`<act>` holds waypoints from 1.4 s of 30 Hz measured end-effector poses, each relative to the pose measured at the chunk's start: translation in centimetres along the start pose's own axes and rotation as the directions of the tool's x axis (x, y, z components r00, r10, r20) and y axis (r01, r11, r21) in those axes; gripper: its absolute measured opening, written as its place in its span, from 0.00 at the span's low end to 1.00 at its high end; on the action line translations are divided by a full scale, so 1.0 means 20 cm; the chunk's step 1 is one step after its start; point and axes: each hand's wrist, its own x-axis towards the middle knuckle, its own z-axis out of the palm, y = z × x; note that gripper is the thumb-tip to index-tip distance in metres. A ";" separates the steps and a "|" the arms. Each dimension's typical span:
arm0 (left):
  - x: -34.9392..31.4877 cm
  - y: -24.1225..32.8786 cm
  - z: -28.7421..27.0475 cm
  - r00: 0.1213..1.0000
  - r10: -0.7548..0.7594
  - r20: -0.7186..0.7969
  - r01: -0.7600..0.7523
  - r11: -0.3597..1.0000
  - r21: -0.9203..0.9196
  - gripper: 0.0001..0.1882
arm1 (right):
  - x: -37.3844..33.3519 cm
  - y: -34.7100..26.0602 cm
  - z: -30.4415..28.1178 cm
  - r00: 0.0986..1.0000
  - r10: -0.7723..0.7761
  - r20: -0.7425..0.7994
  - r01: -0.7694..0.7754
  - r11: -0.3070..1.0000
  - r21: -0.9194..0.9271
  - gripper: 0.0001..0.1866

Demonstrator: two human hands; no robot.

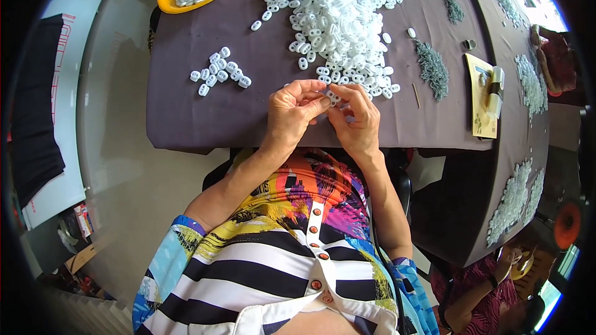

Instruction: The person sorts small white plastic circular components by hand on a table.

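Close to the table's front edge, my two hands meet over a small white oval plastic piece with two holes [333, 97]. The thumb and fingertips of my left hand [293, 111] pinch it from one side. My right hand [357, 118] grips it from the other, fingers bent; its fingertips partly cover the piece. Just beyond my fingers begins a large heap of the same white two-hole pieces [338, 18]. A small loose group of white pieces [221, 71] lies on the cloth to the left of my hands.
A yellow bowl [166, 2] of white pieces stands far left on the dark tablecloth [186, 111]. To the right lie small grey parts [433, 69], a thin stick [416, 95] and a yellow booklet [479, 108] under a white cylinder [496, 92]. Another person [481, 301] sits lower right.
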 end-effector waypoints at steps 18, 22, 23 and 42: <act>0.04 -0.05 -0.02 0.996 0.046 0.072 -0.042 0.998 -0.055 0.09 | -0.03 -0.04 0.04 0.996 0.089 -0.016 -0.088 0.994 0.065 0.21; 0.03 -0.04 -0.02 0.996 0.061 0.063 -0.058 0.998 -0.039 0.08 | -0.03 -0.03 0.03 0.998 0.066 -0.010 -0.065 0.997 0.052 0.21; 0.03 -0.05 -0.02 0.996 0.063 0.056 -0.062 0.998 -0.020 0.08 | -0.03 -0.03 0.03 0.999 0.048 -0.001 -0.048 0.998 0.042 0.20; 0.02 -0.07 -0.08 0.991 0.030 0.132 -0.041 0.996 0.079 0.08 | -0.06 0.01 0.03 1.000 0.007 0.019 -0.008 1.000 0.027 0.16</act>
